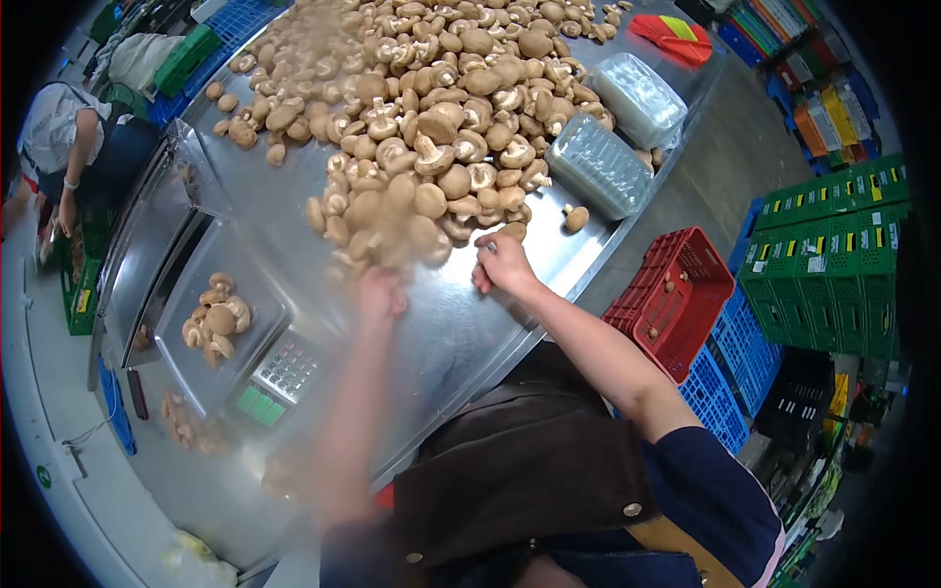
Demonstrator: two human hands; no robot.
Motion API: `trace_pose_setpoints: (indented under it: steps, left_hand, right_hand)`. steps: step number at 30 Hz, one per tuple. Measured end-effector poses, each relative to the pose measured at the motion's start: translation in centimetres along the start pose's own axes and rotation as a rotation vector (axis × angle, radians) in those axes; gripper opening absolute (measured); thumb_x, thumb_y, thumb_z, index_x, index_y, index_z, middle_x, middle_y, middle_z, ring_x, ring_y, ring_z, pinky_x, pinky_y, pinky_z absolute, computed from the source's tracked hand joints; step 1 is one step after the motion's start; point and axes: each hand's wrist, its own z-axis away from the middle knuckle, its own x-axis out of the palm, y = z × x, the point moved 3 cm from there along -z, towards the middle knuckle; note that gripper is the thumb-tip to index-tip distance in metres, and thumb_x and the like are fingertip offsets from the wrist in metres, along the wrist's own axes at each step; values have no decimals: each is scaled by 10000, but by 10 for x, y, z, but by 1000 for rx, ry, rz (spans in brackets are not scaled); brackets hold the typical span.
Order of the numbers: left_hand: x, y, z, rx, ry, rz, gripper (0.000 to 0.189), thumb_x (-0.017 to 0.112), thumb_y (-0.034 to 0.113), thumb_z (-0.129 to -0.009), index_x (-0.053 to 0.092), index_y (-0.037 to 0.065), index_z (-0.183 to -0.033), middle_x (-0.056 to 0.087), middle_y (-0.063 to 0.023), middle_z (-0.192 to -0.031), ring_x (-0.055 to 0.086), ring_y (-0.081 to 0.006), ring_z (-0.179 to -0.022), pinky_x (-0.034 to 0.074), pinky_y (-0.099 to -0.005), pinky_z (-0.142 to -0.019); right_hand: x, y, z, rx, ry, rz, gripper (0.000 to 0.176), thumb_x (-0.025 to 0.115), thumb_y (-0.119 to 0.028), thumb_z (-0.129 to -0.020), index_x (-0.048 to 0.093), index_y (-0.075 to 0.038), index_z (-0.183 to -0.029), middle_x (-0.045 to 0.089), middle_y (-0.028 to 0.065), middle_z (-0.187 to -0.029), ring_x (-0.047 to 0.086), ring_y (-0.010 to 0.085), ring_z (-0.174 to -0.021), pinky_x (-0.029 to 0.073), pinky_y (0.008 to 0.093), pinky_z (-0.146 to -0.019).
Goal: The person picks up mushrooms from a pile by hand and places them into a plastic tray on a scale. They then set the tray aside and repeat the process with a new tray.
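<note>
A large heap of brown-capped mushrooms (pixel 461 118) covers the far side of the metal table (pixel 431 338). My left hand (pixel 384 292) is at the near edge of the heap, close to the lowest mushrooms; haze over the view blurs its fingers. To its right, my right hand (pixel 504 263) has its fingers curled closed just beside a mushroom at the heap's edge. Whatever lies in those fingers is too small to make out. A smaller pile of mushrooms (pixel 217 318) rests on the pan of a digital scale (pixel 274 377) at the left.
Stacks of clear plastic trays (pixel 600 167) and a red-and-yellow bundle (pixel 670 39) lie along the right edge. Beyond it are a red crate (pixel 676 294), blue crates (pixel 720 382) and stacked green crates (pixel 823 265). Another person (pixel 83 132) bends over a crate at far left.
</note>
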Motion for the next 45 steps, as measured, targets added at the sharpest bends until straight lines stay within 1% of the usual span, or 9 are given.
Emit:
trace_pose_setpoints:
  steps: [5,17,20,24,27,30,36,41,45]
  left_hand:
    - [-3,-3,-34,130,112,-53,208,466,-35,-927,479,-10,-1133,634,-140,-888,509,-121,-442,340,-238,-327]
    - [8,-33,37,221,126,18,296,476,-60,-913,494,-9,-1204,619,-107,-981,537,-117,-457,358,-223,-348]
    - [7,-41,50,221,233,-210,354,519,-76,-884,501,-5,-1230,616,-89,-983,525,-102,-463,355,-230,-361]
    - [-10,-59,56,253,248,-491,464,617,-48,-827,496,-13,-1274,600,-85,-1001,545,-127,-517,424,-279,-442]
    - [-21,-62,68,861,381,-1223,495,653,-14,-795,501,-33,-1266,587,-130,-1045,607,-224,-709,504,-357,-656]
    - [14,-15,114,585,366,-1118,532,676,26,-779,500,-34,-1278,565,-176,-1146,580,-322,-975,466,-413,-891]
    - [62,21,118,994,135,-1225,623,710,55,-786,473,15,-1361,494,-186,-1383,407,-360,-1341,321,-469,-1106]
    - [72,8,96,1004,74,-1244,662,740,63,-769,471,24,-1373,505,-187,-1381,364,-377,-1382,284,-490,-1131]
    - [64,-6,89,1032,64,-989,650,733,29,-748,487,29,-1350,524,-191,-1354,365,-396,-1377,298,-494,-1124]
  right_hand:
    - [8,9,-34,-91,26,-109,265,426,-23,-979,495,64,-1220,613,146,-696,642,201,-513,534,319,-430]
    - [1,52,20,-128,46,-285,332,451,-43,-989,540,-25,-1308,605,100,-739,637,152,-563,533,278,-473]
    - [-6,54,38,-95,53,-155,352,474,-38,-974,535,-25,-1321,618,89,-745,636,119,-579,528,269,-477]
    - [-17,50,54,-142,78,209,408,582,-107,-916,536,-17,-1310,651,121,-750,670,256,-638,553,369,-586]
    - [-21,47,56,-257,106,551,538,659,-169,-863,483,-32,-1352,660,150,-795,664,380,-733,549,445,-704]
    - [-22,25,77,-275,176,705,641,705,-207,-826,431,-63,-1387,643,183,-996,649,417,-849,531,470,-776]
    - [-19,15,85,-453,214,710,652,738,-232,-804,442,-83,-1366,522,153,-1289,646,349,-916,529,441,-783]
    - [-24,10,88,-420,172,644,649,748,-223,-786,453,-87,-1348,555,106,-1263,638,339,-957,536,423,-813]
    - [-17,0,107,-631,90,671,655,753,-189,-755,457,-101,-1332,558,100,-1268,583,303,-1119,527,395,-860]
